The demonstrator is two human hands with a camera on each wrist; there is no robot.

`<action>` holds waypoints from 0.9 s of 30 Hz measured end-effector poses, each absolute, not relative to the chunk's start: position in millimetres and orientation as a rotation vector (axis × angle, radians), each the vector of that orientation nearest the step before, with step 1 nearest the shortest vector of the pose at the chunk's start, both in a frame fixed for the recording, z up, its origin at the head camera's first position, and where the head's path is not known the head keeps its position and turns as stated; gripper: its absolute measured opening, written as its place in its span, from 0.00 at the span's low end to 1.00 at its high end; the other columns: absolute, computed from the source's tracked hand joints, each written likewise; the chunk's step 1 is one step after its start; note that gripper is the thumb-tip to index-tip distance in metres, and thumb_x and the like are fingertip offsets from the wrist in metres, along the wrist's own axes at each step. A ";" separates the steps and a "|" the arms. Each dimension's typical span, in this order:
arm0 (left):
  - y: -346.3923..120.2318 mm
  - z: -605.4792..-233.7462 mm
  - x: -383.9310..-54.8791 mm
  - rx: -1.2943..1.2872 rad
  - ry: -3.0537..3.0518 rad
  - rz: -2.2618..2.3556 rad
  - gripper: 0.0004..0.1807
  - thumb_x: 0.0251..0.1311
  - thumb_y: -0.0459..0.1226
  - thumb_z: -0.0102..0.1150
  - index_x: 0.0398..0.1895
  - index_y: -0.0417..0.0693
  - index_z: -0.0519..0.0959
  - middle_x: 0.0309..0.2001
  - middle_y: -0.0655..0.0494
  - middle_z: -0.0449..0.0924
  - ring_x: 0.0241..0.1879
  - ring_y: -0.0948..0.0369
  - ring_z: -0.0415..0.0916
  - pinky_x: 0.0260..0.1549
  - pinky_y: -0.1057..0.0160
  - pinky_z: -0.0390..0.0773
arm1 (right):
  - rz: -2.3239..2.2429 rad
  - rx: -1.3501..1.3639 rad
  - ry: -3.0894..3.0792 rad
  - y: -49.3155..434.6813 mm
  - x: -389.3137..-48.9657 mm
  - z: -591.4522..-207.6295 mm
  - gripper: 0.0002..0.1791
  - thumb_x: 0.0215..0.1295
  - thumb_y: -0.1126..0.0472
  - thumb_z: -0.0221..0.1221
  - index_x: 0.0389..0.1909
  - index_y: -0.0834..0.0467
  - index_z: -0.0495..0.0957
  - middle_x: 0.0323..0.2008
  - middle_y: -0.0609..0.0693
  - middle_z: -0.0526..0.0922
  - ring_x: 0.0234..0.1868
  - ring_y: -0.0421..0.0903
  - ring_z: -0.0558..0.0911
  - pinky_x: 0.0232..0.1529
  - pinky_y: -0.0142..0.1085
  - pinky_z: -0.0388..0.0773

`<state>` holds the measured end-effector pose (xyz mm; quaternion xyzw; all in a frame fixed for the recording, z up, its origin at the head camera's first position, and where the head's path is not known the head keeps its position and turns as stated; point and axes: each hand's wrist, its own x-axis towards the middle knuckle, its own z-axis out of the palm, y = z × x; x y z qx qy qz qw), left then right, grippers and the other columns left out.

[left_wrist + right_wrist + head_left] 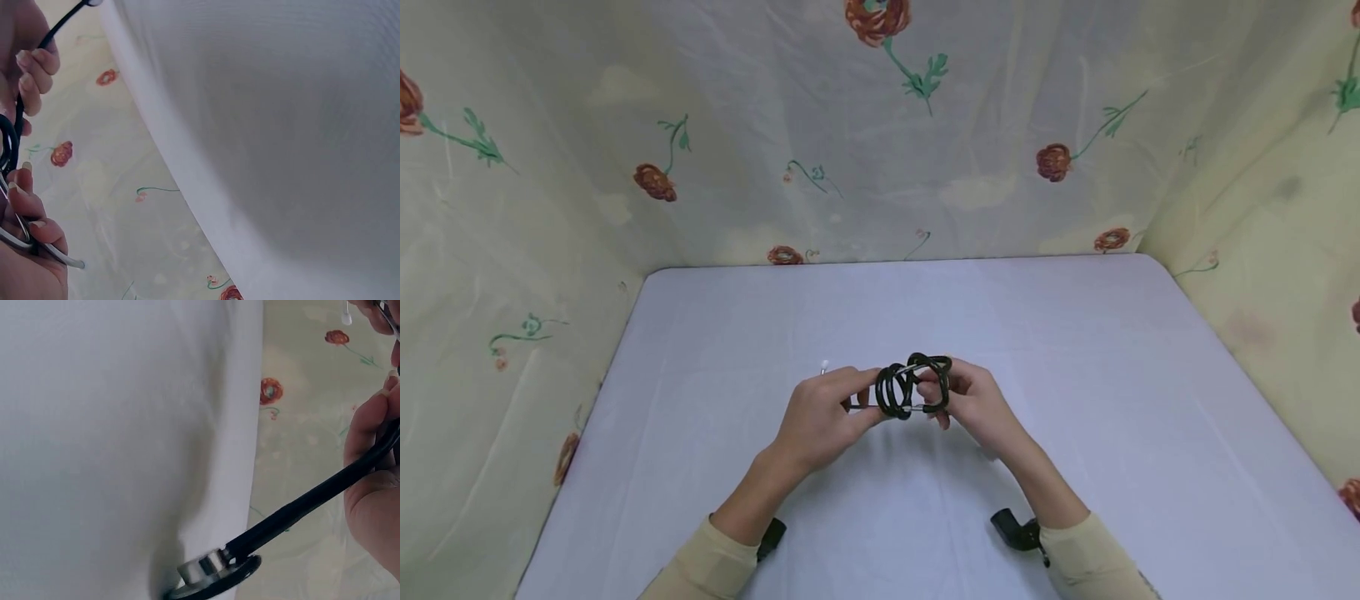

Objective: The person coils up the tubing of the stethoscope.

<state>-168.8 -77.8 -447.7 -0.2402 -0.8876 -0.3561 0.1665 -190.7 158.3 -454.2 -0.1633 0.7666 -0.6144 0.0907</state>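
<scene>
Sleeves are filling bottom-frame; left hand and right hand are gripping that coiled stethoscope mid-frame, any slackening probably risking sprung loops!

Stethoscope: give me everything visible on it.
The stethoscope has black, rubbery-looking tubing bundled in several loops, with shiny metal tubes beside them. A pale ear tip shows past the left hand; a silvery chestpiece with a black rim ends the tubing. The left hand grips the metal tubes, the right hand the tubing, above the white-covered table.
</scene>
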 end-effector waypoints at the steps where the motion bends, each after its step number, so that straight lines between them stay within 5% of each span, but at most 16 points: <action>1: -77.7 -447.9 -169.3 -0.664 -2.530 -1.013 0.18 0.51 0.43 0.74 0.47 0.59 0.86 0.23 0.69 0.74 0.22 0.70 0.65 0.21 0.72 0.66 | -1.816 -0.484 2.282 158.1 -189.8 -454.7 0.12 0.67 0.63 0.61 0.47 0.67 0.78 0.24 0.52 0.80 0.20 0.43 0.77 0.25 0.35 0.77; 7: -79.1 -450.2 -173.4 -0.565 -2.540 -0.983 0.19 0.50 0.46 0.75 0.47 0.60 0.86 0.23 0.69 0.75 0.22 0.70 0.68 0.23 0.72 0.67 | -1.713 -0.541 2.327 157.8 -185.0 -456.5 0.17 0.69 0.68 0.55 0.57 0.64 0.77 0.26 0.58 0.80 0.21 0.41 0.77 0.30 0.35 0.76; 17: -78.8 -453.2 -174.4 -0.507 -2.551 -0.935 0.18 0.49 0.47 0.75 0.46 0.60 0.86 0.22 0.69 0.74 0.22 0.70 0.65 0.21 0.72 0.64 | -1.607 -0.435 2.437 149.6 -179.2 -457.6 0.08 0.68 0.60 0.60 0.38 0.63 0.79 0.19 0.52 0.78 0.16 0.42 0.75 0.21 0.35 0.74; 27: -79.5 -455.4 -176.7 -0.461 -2.565 -0.904 0.18 0.48 0.48 0.76 0.44 0.59 0.86 0.21 0.68 0.75 0.21 0.69 0.64 0.20 0.71 0.62 | -1.567 -0.469 2.509 148.0 -173.9 -459.9 0.10 0.69 0.59 0.59 0.41 0.62 0.81 0.17 0.50 0.76 0.14 0.38 0.70 0.17 0.32 0.67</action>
